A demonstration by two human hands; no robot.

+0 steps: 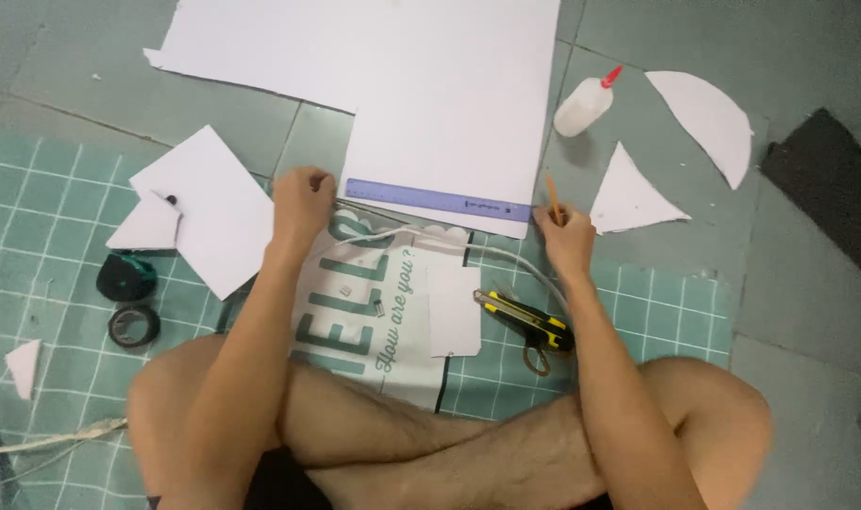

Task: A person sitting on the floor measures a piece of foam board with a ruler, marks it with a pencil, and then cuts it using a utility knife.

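Observation:
A large white sheet point(421, 85) lies on the floor in front of me. Along its near edge rests a blue ruler point(437, 199). My left hand point(303, 203) presses down on the ruler's left end. My right hand point(564, 236) grips a pencil point(552, 198) whose tip stands at the ruler's right end. My crossed legs fill the bottom of the view.
A white glue bottle point(584, 105) with a red cap lies beyond my right hand. A yellow and black utility knife point(525, 319) and scissors point(536, 357) sit by my right forearm. White cut-outs point(706, 118) lie right, more white pieces point(208, 208) and tape rolls point(133, 325) left.

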